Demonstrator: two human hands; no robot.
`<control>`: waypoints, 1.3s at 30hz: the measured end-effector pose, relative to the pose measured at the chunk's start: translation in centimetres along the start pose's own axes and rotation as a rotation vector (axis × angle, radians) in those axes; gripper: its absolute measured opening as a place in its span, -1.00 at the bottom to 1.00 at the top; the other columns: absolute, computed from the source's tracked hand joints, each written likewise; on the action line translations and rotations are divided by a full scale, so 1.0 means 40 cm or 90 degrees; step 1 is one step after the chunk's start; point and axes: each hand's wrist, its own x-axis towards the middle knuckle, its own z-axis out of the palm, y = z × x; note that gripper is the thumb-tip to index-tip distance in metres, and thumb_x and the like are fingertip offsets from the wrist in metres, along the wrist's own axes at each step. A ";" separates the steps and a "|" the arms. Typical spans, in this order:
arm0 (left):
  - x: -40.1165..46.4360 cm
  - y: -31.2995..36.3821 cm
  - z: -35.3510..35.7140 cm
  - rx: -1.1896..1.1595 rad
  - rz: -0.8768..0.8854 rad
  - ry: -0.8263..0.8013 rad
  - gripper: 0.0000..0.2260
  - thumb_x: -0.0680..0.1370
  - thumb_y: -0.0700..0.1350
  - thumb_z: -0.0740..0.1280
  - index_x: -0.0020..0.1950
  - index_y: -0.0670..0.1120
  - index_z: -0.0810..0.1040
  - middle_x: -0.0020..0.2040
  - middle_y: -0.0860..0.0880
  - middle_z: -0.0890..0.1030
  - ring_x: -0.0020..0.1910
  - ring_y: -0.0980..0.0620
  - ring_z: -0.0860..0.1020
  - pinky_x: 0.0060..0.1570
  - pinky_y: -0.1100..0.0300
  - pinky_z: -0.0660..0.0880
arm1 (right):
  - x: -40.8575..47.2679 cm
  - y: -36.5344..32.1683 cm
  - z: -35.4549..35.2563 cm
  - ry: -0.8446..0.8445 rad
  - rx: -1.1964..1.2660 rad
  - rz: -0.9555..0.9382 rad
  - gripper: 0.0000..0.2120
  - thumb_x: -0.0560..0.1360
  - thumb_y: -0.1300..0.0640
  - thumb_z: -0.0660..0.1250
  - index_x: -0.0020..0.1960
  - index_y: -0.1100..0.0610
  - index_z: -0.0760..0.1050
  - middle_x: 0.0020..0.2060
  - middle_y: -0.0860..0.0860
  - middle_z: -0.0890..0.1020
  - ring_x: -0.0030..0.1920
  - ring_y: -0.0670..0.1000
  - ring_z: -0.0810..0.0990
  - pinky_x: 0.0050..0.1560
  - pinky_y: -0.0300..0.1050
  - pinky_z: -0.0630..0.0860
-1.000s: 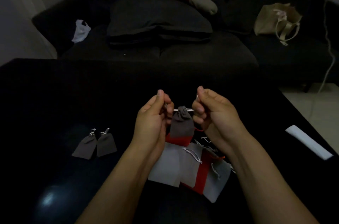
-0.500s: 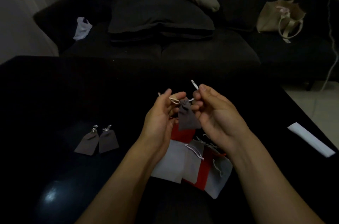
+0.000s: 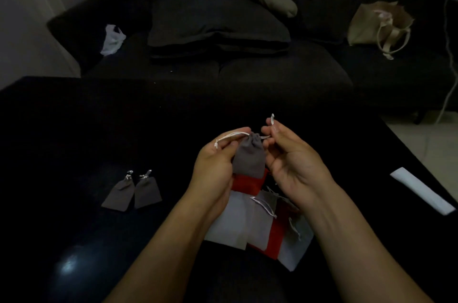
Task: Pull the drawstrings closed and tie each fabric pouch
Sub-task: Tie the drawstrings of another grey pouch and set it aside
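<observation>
A small grey pouch (image 3: 249,159) hangs between my two hands above the black table (image 3: 74,129), its mouth gathered shut. My left hand (image 3: 214,166) pinches the left white drawstring (image 3: 230,137) beside the pouch's neck. The right drawstring's end (image 3: 272,119) sticks up from the fingertips of my right hand (image 3: 292,166), which pinches it. Under my hands lies a pile of white, grey and red pouches (image 3: 260,223) with loose strings. Two grey pouches (image 3: 132,192) with knotted strings lie side by side on the left.
A white flat strip (image 3: 421,193) lies near the table's right edge. Behind the table stands a dark sofa (image 3: 272,74) with a grey cushion (image 3: 213,20), a white cloth (image 3: 112,38) and a beige tote bag (image 3: 379,25). A white cable (image 3: 448,79) hangs at far right.
The strings were pulled taut sideways, then my hands turned palm-up and drew closer to the pouch. The right string's end now points up from my fingertips, and the left one lies slack across my fingers.
</observation>
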 end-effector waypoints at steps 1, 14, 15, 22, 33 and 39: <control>0.001 0.002 0.000 -0.038 -0.026 -0.001 -0.78 0.61 -0.27 0.21 0.09 -0.16 0.65 0.04 -0.17 0.70 0.06 -0.07 0.67 0.04 0.10 0.60 | 0.000 0.002 -0.001 0.016 0.006 -0.002 -0.84 0.59 0.30 0.25 0.14 0.27 0.55 -0.20 0.10 0.64 -0.35 -0.11 0.58 -0.32 -0.30 0.58; -0.004 0.011 -0.007 -0.116 -0.046 -0.087 -0.71 0.54 -0.16 0.32 0.19 -0.30 0.56 0.04 -0.25 0.68 0.00 -0.08 0.69 -0.06 0.17 0.62 | 0.001 -0.002 -0.003 0.001 0.001 0.026 -0.88 0.61 0.28 0.23 0.04 0.21 0.54 -0.33 0.04 0.55 -0.42 -0.14 0.49 -0.36 -0.33 0.53; -0.004 0.010 -0.008 -0.113 -0.050 -0.085 -0.67 0.52 -0.13 0.34 0.20 -0.31 0.55 0.06 -0.26 0.68 0.02 -0.10 0.68 -0.03 0.15 0.62 | 0.001 -0.005 -0.003 -0.008 -0.009 0.020 -0.88 0.61 0.28 0.23 0.04 0.21 0.54 -0.33 0.03 0.53 -0.41 -0.14 0.47 -0.35 -0.33 0.52; -0.004 0.008 -0.014 -0.021 -0.047 -0.057 -0.74 0.41 0.04 0.42 -0.06 -0.13 0.70 -0.03 -0.19 0.71 -0.03 -0.06 0.67 0.11 0.06 0.57 | -0.009 -0.002 0.000 -0.051 -0.212 -0.043 -0.88 0.61 0.24 0.24 0.03 0.19 0.56 -0.37 0.00 0.53 -0.39 -0.13 0.47 -0.35 -0.29 0.52; -0.014 0.035 -0.007 -0.037 -0.015 -0.143 -0.71 0.62 -0.06 0.21 -0.14 -0.12 0.67 -0.27 -0.06 0.68 -0.29 0.05 0.65 -0.22 0.22 0.60 | -0.010 0.000 -0.006 -0.062 -0.250 -0.023 -0.88 0.59 0.22 0.28 0.04 0.20 0.59 -0.30 0.01 0.57 -0.42 -0.14 0.43 -0.39 -0.30 0.46; 0.000 0.016 -0.019 0.146 0.000 -0.103 -0.76 0.62 -0.06 0.28 -0.15 -0.05 0.68 -0.38 0.06 0.50 -0.43 0.18 0.36 -0.41 0.36 0.32 | -0.012 -0.022 -0.019 -0.148 -0.422 -0.149 -0.91 0.53 0.25 0.37 -0.06 0.14 0.65 -0.02 0.03 0.70 -0.06 -0.03 0.67 -0.14 -0.24 0.51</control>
